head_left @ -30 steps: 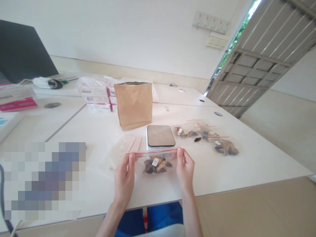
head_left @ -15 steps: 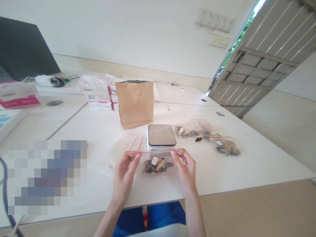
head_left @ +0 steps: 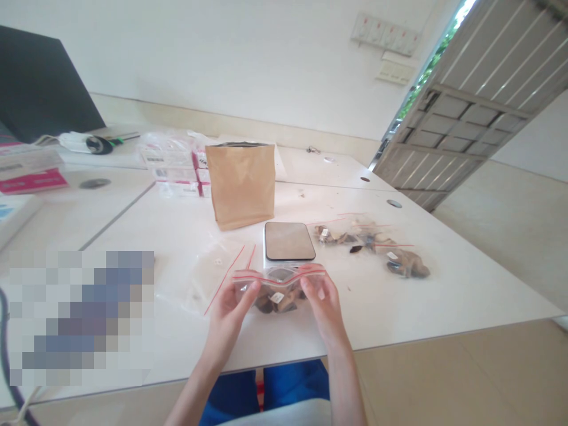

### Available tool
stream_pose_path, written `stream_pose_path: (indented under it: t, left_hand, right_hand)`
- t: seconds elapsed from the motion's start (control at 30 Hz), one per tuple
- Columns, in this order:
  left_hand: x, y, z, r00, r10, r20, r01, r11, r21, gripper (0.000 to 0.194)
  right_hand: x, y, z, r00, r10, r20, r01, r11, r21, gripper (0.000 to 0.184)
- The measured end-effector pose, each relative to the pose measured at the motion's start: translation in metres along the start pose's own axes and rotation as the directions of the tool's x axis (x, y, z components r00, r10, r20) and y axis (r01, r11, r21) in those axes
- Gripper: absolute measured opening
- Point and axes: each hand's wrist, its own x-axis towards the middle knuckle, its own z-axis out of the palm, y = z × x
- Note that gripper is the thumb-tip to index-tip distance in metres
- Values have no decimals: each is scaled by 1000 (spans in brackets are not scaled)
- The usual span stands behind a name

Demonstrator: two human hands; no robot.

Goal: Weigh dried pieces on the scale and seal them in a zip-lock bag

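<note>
A clear zip bag (head_left: pixel 277 298) with a red seal line stands in front of me, holding brown dried pieces and a small white label. My left hand (head_left: pixel 234 300) pinches its left side just below the seal. On the right side, my right hand (head_left: pixel 320 296) grips it the same way, thumb toward me. The bag's mouth gapes in the middle. Just behind it lies a kitchen scale (head_left: pixel 290 241) with a flat metal top and nothing on it. Flat clear zip bags (head_left: pixel 213 269) with red lines lie left of my left hand.
Several filled zip bags (head_left: pixel 406 264) lie to the right of the scale. A brown paper bag (head_left: pixel 242 186) stands behind it, with wrapped boxes (head_left: pixel 171 168) to its left. A dark monitor (head_left: pixel 44 83) is at the far left. The table's front edge (head_left: pixel 399 343) runs before me.
My hands have moved closer together and slid down slightly on the bag. Its straight top edge now bends, and the mouth has opened in the middle.
</note>
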Motion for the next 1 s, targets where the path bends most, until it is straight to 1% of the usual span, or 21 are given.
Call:
stream_pose_path:
  t: [0.1, 0.17, 0.27, 0.37, 0.43, 0.5, 0.57, 0.6, 0.67, 0.73, 0.8, 0.93, 1.0]
  left_hand:
    - [1, 6, 1, 1000, 0, 1, 0, 1000, 29, 24]
    - [2, 7, 0, 1000, -7, -22, 8, 999, 51, 24]
    - [3, 4, -1, 998, -15, -55, 19, 997, 71, 25]
    - [3, -1, -2, 996, -14, -91, 18, 999, 47, 24]
    - [2, -2, -1, 998, 9, -55, -10, 1000, -14, 22]
    - [2, -1, 0, 998, 56, 30, -53, 994, -92, 21]
    - [1, 1, 1, 993, 73, 90, -62, 990, -124, 20]
    - [2, 3, 2, 993, 56, 105, -44, 993, -114, 20]
    - [2, 5, 3, 992, 2, 129, 7, 998, -68, 19]
    - [3, 7, 4, 988, -32, 153, 38, 999, -39, 18]
    - [3, 8, 3, 987, -34, 156, 40, 999, -36, 18]
    - [1, 10, 1, 992, -32, 122, 34, 999, -10, 18]
    - [-1, 10, 1, 995, -20, 100, 18, 1000, 21, 19]
  right_hand:
    - [1, 0, -1, 1000, 11, -7, -12, 1000, -9, 18]
    - [2, 1, -1, 999, -23, -32, 23, 1000, -18, 16]
    - [3, 1, -2, 994, -80, -73, 79, 997, -22, 14]
    - [3, 2, -4, 997, -63, -54, 63, 998, -5, 16]
    - [2, 3, -5, 998, -46, -33, 47, 998, 40, 19]
    - [1, 3, -6, 1000, -21, 5, 21, 993, 118, 20]
    - [-1, 2, -5, 996, 15, 87, -32, 980, 198, 24]
    - [-1, 0, -4, 991, 36, 130, -64, 974, 218, 26]
    - [-2, -3, -2, 984, 55, 170, -89, 975, 204, 23]
    - [-3, -5, -1, 988, 43, 150, -65, 987, 145, 17]
    - [-3, -5, -1, 989, 32, 142, -46, 994, 96, 16]
    - [-4, -3, -5, 984, 39, 176, -49, 997, 54, 14]
    - [-5, -3, -6, 986, 27, 166, -33, 999, 35, 12]
